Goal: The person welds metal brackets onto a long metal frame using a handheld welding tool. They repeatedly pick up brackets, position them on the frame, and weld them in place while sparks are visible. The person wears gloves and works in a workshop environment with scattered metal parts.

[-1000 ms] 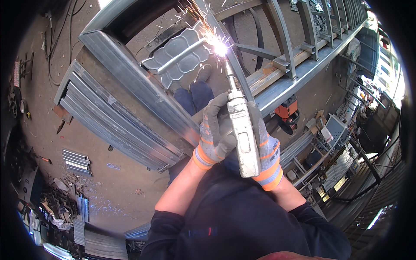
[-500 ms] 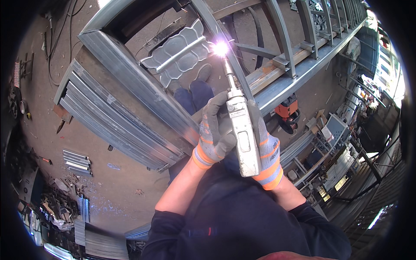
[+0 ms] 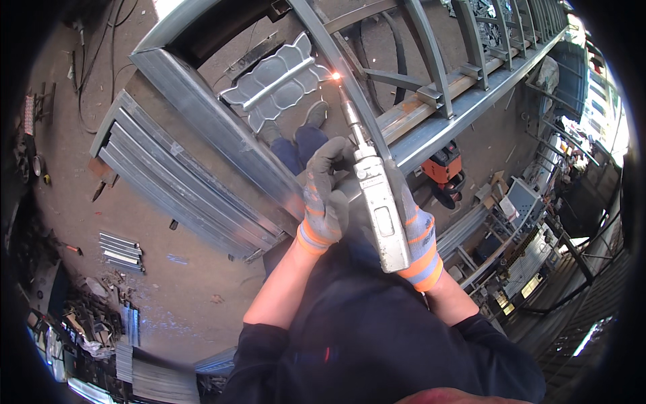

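Fingers: both gloved sets are curled shut around the welding gun (image 3: 378, 209); the left hand (image 3: 325, 198) grips near its front end, the right hand (image 3: 416, 232) wraps the rear of its body from the right side.
Welding gun: long grey metal body with a slim nozzle (image 3: 350, 114) pointing up and away from the person, held in front of the chest.
Tip: a small bright spark (image 3: 336, 76) glows where the nozzle meets a slanted bar of the steel frame (image 3: 431, 128).
Panel: an ornamental pressed metal panel (image 3: 276, 81) sits inside the frame, just left of the spark.
Floor: stacked steel profiles (image 3: 182, 182) lie to the left; an orange machine (image 3: 444, 168) stands right of the frame.
Feet: the person's shoes (image 3: 316, 114) show below the panel.
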`<state>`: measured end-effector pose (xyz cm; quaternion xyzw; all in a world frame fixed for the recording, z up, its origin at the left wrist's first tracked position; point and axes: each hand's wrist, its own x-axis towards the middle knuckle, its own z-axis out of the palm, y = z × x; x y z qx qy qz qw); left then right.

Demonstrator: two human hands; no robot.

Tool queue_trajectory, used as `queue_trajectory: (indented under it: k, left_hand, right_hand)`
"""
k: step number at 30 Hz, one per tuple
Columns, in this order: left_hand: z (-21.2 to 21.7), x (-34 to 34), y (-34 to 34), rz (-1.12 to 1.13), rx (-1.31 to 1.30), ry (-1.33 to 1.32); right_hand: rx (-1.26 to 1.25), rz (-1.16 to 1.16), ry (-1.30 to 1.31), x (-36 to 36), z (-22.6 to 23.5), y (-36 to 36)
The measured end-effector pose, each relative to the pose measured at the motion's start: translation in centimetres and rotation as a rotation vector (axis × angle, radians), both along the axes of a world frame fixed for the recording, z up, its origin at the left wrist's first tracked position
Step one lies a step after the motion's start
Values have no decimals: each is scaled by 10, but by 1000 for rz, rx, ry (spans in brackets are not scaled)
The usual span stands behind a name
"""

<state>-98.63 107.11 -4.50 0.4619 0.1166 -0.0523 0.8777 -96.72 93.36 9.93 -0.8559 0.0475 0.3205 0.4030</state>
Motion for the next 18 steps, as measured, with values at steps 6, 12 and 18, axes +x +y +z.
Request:
queue_trajectory:
  k: [6,12,18]
  left_hand:
    - [2,2,2,-79,207,-97]
    - [9,4,-8,-92,409,-82]
    - [1,4,-19,-112,548,62]
  right_hand:
    - [-43,149,-427,-15,35,-44]
    - [-108,-43,-378,-35,98,-127]
    - [771,-686,-441,-15,93,-335]
